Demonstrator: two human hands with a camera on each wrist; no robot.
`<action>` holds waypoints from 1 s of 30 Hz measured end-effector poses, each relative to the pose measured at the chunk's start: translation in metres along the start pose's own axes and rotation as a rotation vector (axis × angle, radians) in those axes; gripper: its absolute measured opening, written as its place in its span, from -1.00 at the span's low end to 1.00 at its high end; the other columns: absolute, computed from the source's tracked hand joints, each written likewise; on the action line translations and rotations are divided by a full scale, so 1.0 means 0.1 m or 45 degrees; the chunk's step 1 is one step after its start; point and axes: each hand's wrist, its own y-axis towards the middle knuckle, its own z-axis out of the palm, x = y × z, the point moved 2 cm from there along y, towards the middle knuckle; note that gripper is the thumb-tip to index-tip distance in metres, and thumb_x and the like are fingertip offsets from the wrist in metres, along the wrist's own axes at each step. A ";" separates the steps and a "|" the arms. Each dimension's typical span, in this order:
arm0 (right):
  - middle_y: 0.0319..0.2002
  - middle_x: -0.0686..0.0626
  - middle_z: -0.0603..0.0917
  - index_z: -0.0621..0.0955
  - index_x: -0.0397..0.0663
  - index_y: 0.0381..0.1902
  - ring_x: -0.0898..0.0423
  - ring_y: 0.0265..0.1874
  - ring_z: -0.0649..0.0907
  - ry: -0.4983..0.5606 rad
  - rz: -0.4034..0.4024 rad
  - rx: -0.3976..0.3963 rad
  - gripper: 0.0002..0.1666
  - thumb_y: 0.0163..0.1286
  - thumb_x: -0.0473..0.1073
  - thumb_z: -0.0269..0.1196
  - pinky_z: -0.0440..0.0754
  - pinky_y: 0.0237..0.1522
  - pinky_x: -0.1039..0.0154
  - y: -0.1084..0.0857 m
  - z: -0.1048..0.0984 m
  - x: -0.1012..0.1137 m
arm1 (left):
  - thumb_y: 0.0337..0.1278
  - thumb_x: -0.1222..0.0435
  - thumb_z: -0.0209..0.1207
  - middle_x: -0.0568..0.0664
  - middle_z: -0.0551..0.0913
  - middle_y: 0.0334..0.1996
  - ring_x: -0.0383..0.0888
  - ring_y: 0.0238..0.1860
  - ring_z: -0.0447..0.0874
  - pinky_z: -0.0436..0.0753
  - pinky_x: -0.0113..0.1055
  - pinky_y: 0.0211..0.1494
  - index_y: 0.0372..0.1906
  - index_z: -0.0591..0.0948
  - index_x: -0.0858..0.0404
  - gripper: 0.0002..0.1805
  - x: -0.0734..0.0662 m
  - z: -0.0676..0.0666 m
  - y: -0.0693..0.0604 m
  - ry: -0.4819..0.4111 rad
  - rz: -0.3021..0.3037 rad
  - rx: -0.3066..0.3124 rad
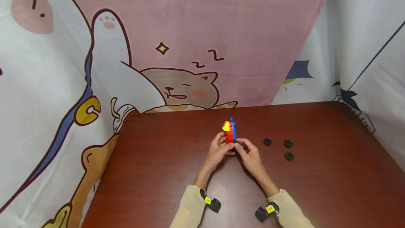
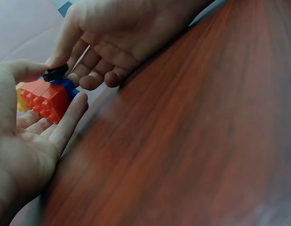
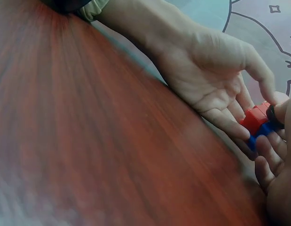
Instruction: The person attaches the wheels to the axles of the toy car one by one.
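My left hand (image 1: 217,153) holds a small toy built of red, blue and yellow bricks (image 1: 229,133) a little above the table. Its fingers lie under the red bricks, and its thumb comes over to a black wheel (image 2: 56,73) at the toy's near end. From the other side my right hand (image 1: 252,159) pinches that wheel against the blue part (image 3: 263,132). Both thumbs meet at the wheel; whether it is seated on an axle is hidden by the fingers.
On the brown table (image 1: 158,171), to the right of my hands, lie three loose black wheels (image 1: 267,141). A printed cloth (image 1: 240,45) with cartoon animals hangs behind the table's back edge and along its sides.
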 end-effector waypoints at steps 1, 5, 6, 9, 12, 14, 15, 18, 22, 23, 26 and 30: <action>-0.31 -0.36 0.63 0.59 -0.44 0.00 0.26 -0.41 0.56 0.005 0.007 0.012 -0.72 0.44 -0.32 0.22 0.55 -0.37 0.44 0.00 0.00 -0.01 | 0.23 0.46 0.19 0.17 0.59 0.00 -0.22 -0.21 0.70 0.79 -0.06 -0.21 0.32 0.32 0.43 -0.43 0.00 -0.01 0.00 -0.006 -0.010 0.016; -0.32 -0.44 0.62 0.57 -0.44 0.01 0.10 -0.44 0.62 0.044 0.027 0.064 -0.73 0.45 -0.33 0.20 0.62 -0.38 0.37 0.01 -0.01 -0.05 | 0.24 0.47 0.19 0.17 0.58 0.03 -0.22 -0.19 0.70 0.79 -0.15 -0.20 0.35 0.30 0.44 -0.40 -0.01 -0.03 0.00 0.003 -0.045 0.057; -0.33 -0.44 0.61 0.56 -0.44 0.00 0.06 -0.45 0.62 0.055 0.025 0.075 -0.74 0.45 -0.33 0.20 0.63 -0.39 0.35 0.02 -0.01 -0.06 | 0.24 0.47 0.19 0.18 0.58 0.04 -0.22 -0.19 0.70 0.79 -0.17 -0.21 0.35 0.30 0.44 -0.40 -0.01 -0.03 -0.01 0.006 -0.047 0.063; -0.43 -0.46 0.54 0.54 -0.45 -0.03 0.04 -0.54 0.56 0.089 0.010 0.088 -0.77 0.45 -0.36 0.18 0.54 -0.49 0.38 0.02 -0.01 -0.06 | 0.24 0.48 0.19 0.21 0.58 0.05 -0.23 -0.19 0.70 0.79 -0.20 -0.22 0.35 0.30 0.44 -0.41 -0.02 -0.03 -0.01 0.015 -0.040 0.075; -0.49 -0.46 0.48 0.54 -0.47 -0.08 0.12 -0.59 0.51 0.117 -0.012 0.085 -0.81 0.45 -0.38 0.17 0.46 -0.56 0.41 0.01 0.00 -0.05 | 0.21 0.50 0.18 0.21 0.60 0.03 -0.25 -0.21 0.71 0.79 -0.24 -0.24 0.33 0.32 0.46 -0.42 -0.02 -0.03 -0.01 0.014 -0.022 0.080; -0.51 -0.47 0.46 0.54 -0.48 -0.11 0.17 -0.60 0.49 0.123 -0.028 0.083 -0.83 0.44 -0.40 0.17 0.43 -0.58 0.42 0.01 0.00 -0.05 | 0.19 0.52 0.18 0.19 0.61 0.00 -0.26 -0.23 0.71 0.78 -0.28 -0.27 0.31 0.33 0.47 -0.42 -0.01 -0.03 -0.01 0.006 -0.015 0.081; -0.51 -0.48 0.46 0.54 -0.49 -0.12 0.19 -0.61 0.49 0.124 -0.035 0.080 -0.84 0.43 -0.41 0.17 0.43 -0.59 0.42 0.01 0.00 -0.05 | 0.19 0.52 0.18 0.17 0.62 -0.02 -0.27 -0.24 0.71 0.78 -0.30 -0.28 0.31 0.33 0.47 -0.43 -0.01 -0.03 -0.01 0.002 -0.015 0.081; -0.52 -0.46 0.46 0.55 -0.48 -0.13 0.21 -0.61 0.48 0.116 -0.052 0.070 -0.84 0.42 -0.41 0.18 0.42 -0.60 0.42 0.01 -0.01 -0.05 | 0.19 0.52 0.18 0.14 0.62 -0.04 -0.27 -0.26 0.71 0.77 -0.31 -0.30 0.30 0.33 0.48 -0.43 -0.01 -0.03 0.00 0.000 -0.022 0.081; -0.53 -0.31 0.51 0.58 -0.47 -0.15 0.21 -0.59 0.50 0.104 -0.020 0.055 -0.85 0.41 -0.41 0.20 0.44 -0.57 0.42 0.02 -0.01 -0.07 | 0.27 0.43 0.14 0.12 0.62 -0.06 -0.24 -0.26 0.71 0.79 -0.17 -0.27 0.27 0.33 0.50 -0.49 -0.02 -0.03 0.00 -0.009 -0.020 0.074; -0.52 -0.25 0.53 0.58 -0.46 -0.15 0.20 -0.59 0.51 0.104 -0.012 0.051 -0.85 0.40 -0.41 0.20 0.46 -0.56 0.41 0.03 -0.01 -0.11 | 0.30 0.40 0.13 0.11 0.62 -0.08 -0.24 -0.27 0.71 0.79 -0.14 -0.27 0.26 0.34 0.50 -0.51 -0.02 -0.03 0.00 -0.011 -0.019 0.069; -0.49 -0.11 0.57 0.60 -0.41 -0.13 0.13 -0.58 0.54 0.104 0.030 0.030 -0.85 0.43 -0.38 0.19 0.50 -0.55 0.39 0.05 -0.02 -0.25 | 0.41 0.30 0.09 0.04 0.65 -0.14 -0.22 -0.29 0.71 0.79 -0.09 -0.28 0.18 0.39 0.47 -0.60 0.00 -0.03 0.01 -0.024 -0.021 0.047; -0.44 -0.01 0.56 0.55 -0.38 -0.02 0.04 -0.58 0.55 0.164 0.063 -0.039 -0.77 0.50 -0.29 0.13 0.53 -0.59 0.31 0.08 -0.03 -0.34 | 0.44 0.28 0.07 0.03 0.68 -0.19 -0.21 -0.34 0.73 0.79 -0.13 -0.32 0.06 0.42 0.42 -0.71 0.01 -0.03 0.01 -0.018 -0.043 0.022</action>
